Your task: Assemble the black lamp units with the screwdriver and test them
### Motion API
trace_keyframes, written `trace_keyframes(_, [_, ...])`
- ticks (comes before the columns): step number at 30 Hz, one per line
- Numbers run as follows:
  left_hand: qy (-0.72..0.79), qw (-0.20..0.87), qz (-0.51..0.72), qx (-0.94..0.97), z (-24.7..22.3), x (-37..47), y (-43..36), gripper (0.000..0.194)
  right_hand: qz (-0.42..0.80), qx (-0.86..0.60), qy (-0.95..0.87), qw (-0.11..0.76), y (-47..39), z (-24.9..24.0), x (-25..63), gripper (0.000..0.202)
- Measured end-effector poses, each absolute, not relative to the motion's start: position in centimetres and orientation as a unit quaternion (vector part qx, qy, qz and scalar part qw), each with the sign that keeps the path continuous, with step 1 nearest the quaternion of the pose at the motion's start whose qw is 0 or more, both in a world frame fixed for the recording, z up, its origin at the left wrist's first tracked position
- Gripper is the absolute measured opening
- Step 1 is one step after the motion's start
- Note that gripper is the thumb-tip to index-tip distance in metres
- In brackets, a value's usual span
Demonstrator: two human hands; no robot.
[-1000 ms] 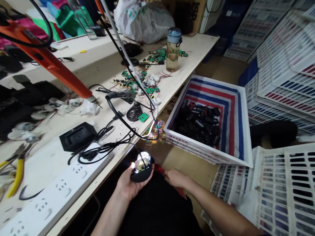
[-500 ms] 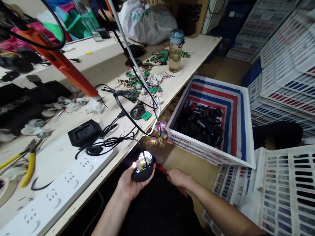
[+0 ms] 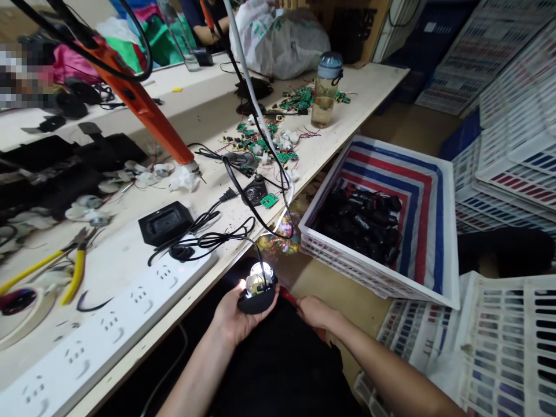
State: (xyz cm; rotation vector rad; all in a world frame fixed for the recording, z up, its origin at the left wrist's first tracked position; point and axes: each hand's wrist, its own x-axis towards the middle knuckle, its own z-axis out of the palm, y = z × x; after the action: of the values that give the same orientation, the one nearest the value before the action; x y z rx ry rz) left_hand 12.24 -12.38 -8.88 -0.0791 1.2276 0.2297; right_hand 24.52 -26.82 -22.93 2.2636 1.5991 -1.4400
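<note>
Below the table edge, my left hand is wrapped round a black round device with a brightly lit, clear top. A black cable runs from the device up to the table. To its right, my right hand is closed on a red-handled tool, whose far end is hidden by the device and the dark clothing. Colored light spots fall on the floor beyond the device. On the table near my left hand lie a white power strip and a black box-like holder.
A white crate holding black parts stands right of the table. More crates are stacked at the right. An orange tool, yellow-handled pliers, green circuit boards and a bottle are on the table. Someone's arm shows behind.
The whole view has shifted, so the table things appear further right. My left hand and the lit device are tilted slightly differently. Both hands keep their holds.
</note>
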Motion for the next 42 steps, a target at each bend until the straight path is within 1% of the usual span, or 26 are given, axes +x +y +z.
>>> trace_keyframes(29, [0.565,0.818,0.099,-0.037,-9.19,12.02,-12.35,0.05,-0.468,0.718,0.516,0.006,-26.73,-23.35,24.53,0.027])
trace_keyframes(42, [0.569,0.816,0.101,-0.018,-9.0,11.99,-12.62,0.048,-0.479,0.721,0.501,-0.006,-26.62,-22.61,24.47,0.025])
